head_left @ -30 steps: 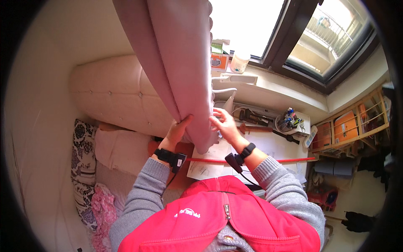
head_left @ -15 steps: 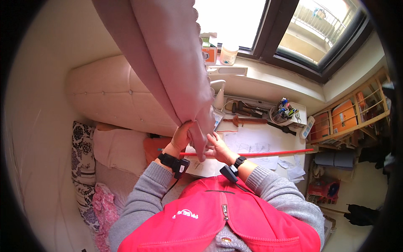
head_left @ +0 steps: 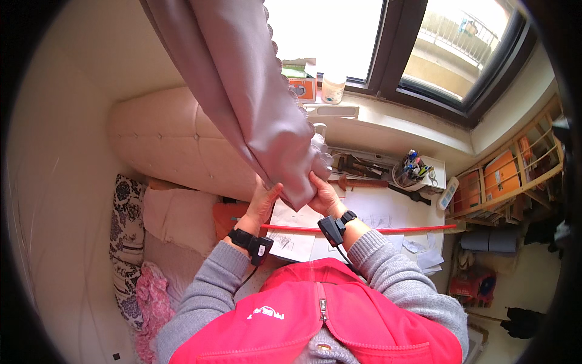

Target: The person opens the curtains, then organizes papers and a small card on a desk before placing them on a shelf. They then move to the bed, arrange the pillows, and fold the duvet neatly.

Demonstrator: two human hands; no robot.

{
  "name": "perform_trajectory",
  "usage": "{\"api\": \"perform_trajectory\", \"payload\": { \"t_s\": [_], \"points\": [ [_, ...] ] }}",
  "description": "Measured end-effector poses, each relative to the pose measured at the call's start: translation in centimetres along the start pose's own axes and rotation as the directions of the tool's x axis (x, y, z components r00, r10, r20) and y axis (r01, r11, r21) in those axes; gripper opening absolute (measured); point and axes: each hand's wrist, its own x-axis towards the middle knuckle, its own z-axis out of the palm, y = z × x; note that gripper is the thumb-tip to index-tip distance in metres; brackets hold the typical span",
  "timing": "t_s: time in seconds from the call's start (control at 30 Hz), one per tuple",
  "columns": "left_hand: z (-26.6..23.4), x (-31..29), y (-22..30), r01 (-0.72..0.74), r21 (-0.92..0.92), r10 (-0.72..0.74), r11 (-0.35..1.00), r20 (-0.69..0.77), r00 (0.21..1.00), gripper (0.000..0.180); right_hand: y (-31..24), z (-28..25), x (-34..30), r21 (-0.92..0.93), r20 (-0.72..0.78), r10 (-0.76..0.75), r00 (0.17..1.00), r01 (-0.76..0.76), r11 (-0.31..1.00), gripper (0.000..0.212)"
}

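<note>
A mauve curtain (head_left: 242, 91) with a scalloped edge hangs from the top of the view, its lower end gathered between my hands. My left hand (head_left: 262, 201) is closed on the left side of that gathered end, thumb in front, with most fingers hidden behind the cloth. On the other side my right hand (head_left: 326, 197) grips the fabric near its scalloped edge; its thumb shows in front and some fingers are hidden. The cloth's bottom folds to a point between both hands. Below them a long thin red rod (head_left: 394, 229) lies across sheets of paper (head_left: 291, 233).
Behind the curtain stands a tufted cream headboard (head_left: 163, 130), with pillows (head_left: 179, 209) before it. The desk holds a pen holder (head_left: 412, 170) and a brown sheathed tool (head_left: 364, 182). A white jar (head_left: 333, 88) and a box (head_left: 301, 82) sit on the windowsill; a wooden shelf (head_left: 515, 164) is at right.
My hands have moved apart, and the curtain's narrow twisted end has spread wider between them. My right hand, earlier with fingers spread by the cloth, now grips it.
</note>
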Motion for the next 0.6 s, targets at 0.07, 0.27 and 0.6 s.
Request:
{"api": "perform_trajectory", "payload": {
  "t_s": [0.07, 0.27, 0.6],
  "points": [
    [-0.2, 0.7, 0.0, 0.118, 0.061, -0.122, 0.991, 0.054, 0.991, 0.065, -0.2, 0.2, 0.6, -0.009, -0.011, 0.076, 0.997, -0.076, 0.997, 0.05],
    [-2.9, 5.8, -0.3, 0.031, 0.557, -0.005, 0.83, -0.047, 0.999, 0.038, -1.1, 2.1, 2.5, -0.602, -0.354, -0.236, 0.905, -0.027, 0.798, 0.058],
    [-1.7, 12.4, 5.2, -0.732, 0.676, 0.361, 0.089, 0.663, 0.656, 0.007, -2.9, 8.3, 8.8, -0.121, 0.205, -0.187, 0.961, 0.215, 0.969, 0.06]
  ]
}}
